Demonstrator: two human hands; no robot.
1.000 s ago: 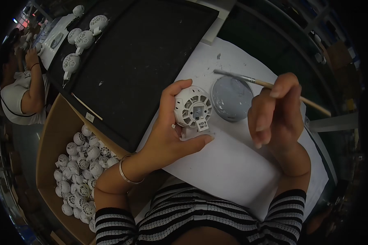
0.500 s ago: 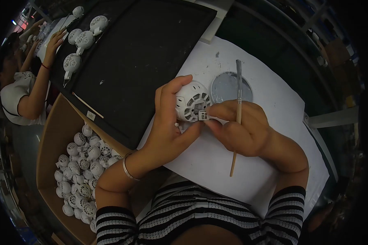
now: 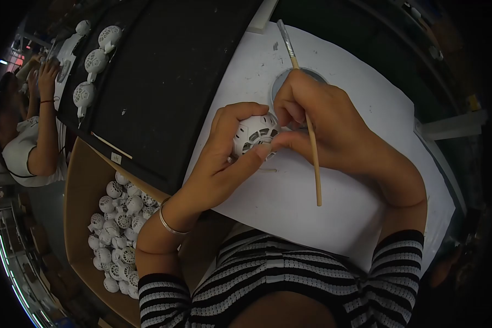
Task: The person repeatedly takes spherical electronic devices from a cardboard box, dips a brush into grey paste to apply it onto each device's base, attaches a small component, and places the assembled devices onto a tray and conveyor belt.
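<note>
Fingers of my left hand [image 3: 216, 156] wrap round a white ball-shaped part [image 3: 252, 133] with dark slots. Its thumb lies across the slotted face. My right hand [image 3: 331, 123] touches the right side of the part with its thumb, fingers curled. A paintbrush [image 3: 314, 156] with a wooden handle is held in it, bristles pointing up and away. Behind that hand, a round grey dish [image 3: 281, 81] is partly hidden on white paper [image 3: 361, 87]. Whatever the right fingertips pinch at the part is too hidden to make out.
A cardboard box [image 3: 75, 218] at the lower left holds several white balls [image 3: 123, 220]. More balls [image 3: 95, 61] line the far side of a black board [image 3: 153, 76], where a thin stick [image 3: 112, 145] also lies. At the left is another person [image 3: 38, 147].
The view has shifted. My right hand came down from above the paper to the ball, and the brush swung from lying sideways to pointing away. My left hand's thumb moved onto the ball's face.
</note>
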